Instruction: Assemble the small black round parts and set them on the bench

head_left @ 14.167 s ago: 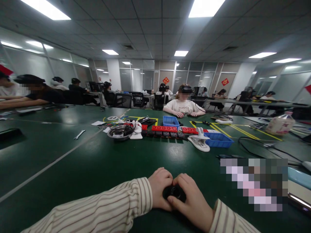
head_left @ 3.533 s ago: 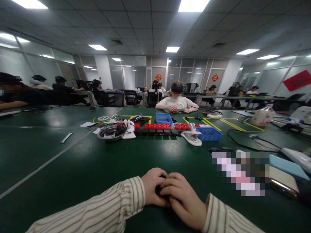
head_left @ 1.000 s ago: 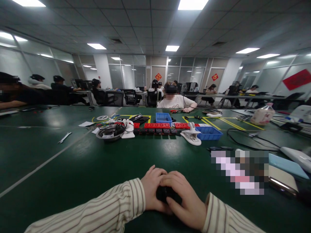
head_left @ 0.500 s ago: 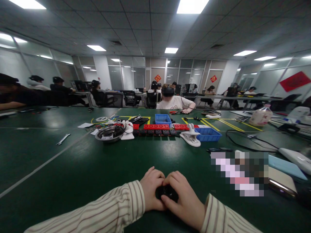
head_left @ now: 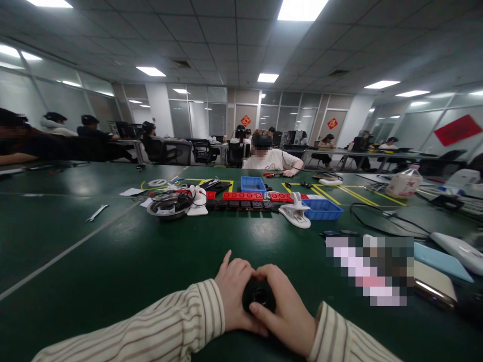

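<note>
Between my hands, low over the green table, is a small black round object [head_left: 259, 287] with a darker hollow or glossy ring at its middle; its exact kind I cannot make out. My left hand [head_left: 234, 291] curves round its left side, one finger sticking up and away, the thumb low beneath it. From the right, my right hand [head_left: 290, 304] wraps it, thumb pressed on the near face and fingers bent over the far edge. Both hands' fingertips nearly meet behind the object. Striped cuffs cover both wrists.
Ahead on the green table [head_left: 124, 251] stand red and black socket strips [head_left: 241, 196], a blue bin [head_left: 323, 210], a white clip base [head_left: 296, 215] and a metal bowl of cables [head_left: 166, 215]. A wrench [head_left: 97, 213] lies left, a phone [head_left: 433, 282] right. A person sits opposite.
My left hand's fingers have shifted on the black object, one finger now lifting higher and the thumb extending lower. More of the object's top shows. The right hand stays nearly in place.
</note>
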`<state>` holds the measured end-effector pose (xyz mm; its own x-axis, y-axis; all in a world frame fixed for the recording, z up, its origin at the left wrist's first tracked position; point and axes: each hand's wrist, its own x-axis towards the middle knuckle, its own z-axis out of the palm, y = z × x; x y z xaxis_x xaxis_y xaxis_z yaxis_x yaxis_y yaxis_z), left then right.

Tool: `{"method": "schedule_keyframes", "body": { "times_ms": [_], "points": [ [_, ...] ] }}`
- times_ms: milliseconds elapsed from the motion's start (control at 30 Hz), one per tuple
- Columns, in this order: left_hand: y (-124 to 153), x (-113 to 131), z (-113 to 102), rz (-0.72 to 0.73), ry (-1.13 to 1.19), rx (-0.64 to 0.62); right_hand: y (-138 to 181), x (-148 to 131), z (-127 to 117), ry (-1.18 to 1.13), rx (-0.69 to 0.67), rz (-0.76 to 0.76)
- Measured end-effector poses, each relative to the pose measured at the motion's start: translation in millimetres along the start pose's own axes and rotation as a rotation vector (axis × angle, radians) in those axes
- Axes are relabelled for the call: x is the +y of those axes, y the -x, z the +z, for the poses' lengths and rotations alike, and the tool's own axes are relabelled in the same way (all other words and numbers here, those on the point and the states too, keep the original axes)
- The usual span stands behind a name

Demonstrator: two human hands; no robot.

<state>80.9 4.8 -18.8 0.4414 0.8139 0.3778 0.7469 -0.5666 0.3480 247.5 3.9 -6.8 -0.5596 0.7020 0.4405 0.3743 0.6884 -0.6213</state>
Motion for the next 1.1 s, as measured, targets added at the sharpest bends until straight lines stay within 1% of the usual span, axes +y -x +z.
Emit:
{"method": "schedule_keyframes", "body": {
  "times_ms": [100, 167, 267, 367, 467, 567, 633, 767, 867, 967, 1100],
  "points": [
    [-0.3, -0.4, 0.7, 0.000, -0.012, -0.030, -2.2, 1.9, 2.3, 0.065, -0.006, 0.057],
    [-0.9, -2.0, 1.2, 0.001, 0.004, -0.067, -3.8, 1.4, 2.1, 0.077, -0.037, 0.050],
    [-2.4, -5.7, 1.1, 0.006, 0.053, -0.114, -4.6, -1.0, 0.0, 0.019, -0.056, -0.006],
    [-4.1, -8.7, -0.5, 0.043, 0.106, -0.174, -4.3, -4.0, -2.4, -0.040, -0.058, -0.078],
    [-4.2, -9.0, -2.2, 0.052, 0.094, -0.205, -4.5, -6.6, -4.6, -0.046, -0.088, -0.154],
    [-2.3, -7.2, -2.9, 0.028, 0.052, -0.192, -4.5, -8.0, -6.9, -0.035, -0.105, -0.204],
    [-0.5, -6.0, -2.9, 0.011, 0.041, -0.163, -3.5, -7.7, -7.8, -0.033, -0.094, -0.194],
    [1.8, -4.4, -2.9, -0.003, 0.023, -0.065, -0.2, -3.8, -5.3, -0.038, -0.012, -0.101],
    [2.1, -2.9, -1.9, 0.019, -0.021, -0.017, 0.4, -1.1, -1.2, 0.011, 0.042, -0.016],
    [1.9, -1.9, -0.2, 0.054, -0.060, -0.033, -1.3, -1.1, 0.6, 0.081, 0.010, 0.015],
    [0.0, -4.2, -0.4, 0.060, -0.015, -0.106, -3.6, -3.3, -1.6, 0.060, -0.026, -0.034]
  ]
}}
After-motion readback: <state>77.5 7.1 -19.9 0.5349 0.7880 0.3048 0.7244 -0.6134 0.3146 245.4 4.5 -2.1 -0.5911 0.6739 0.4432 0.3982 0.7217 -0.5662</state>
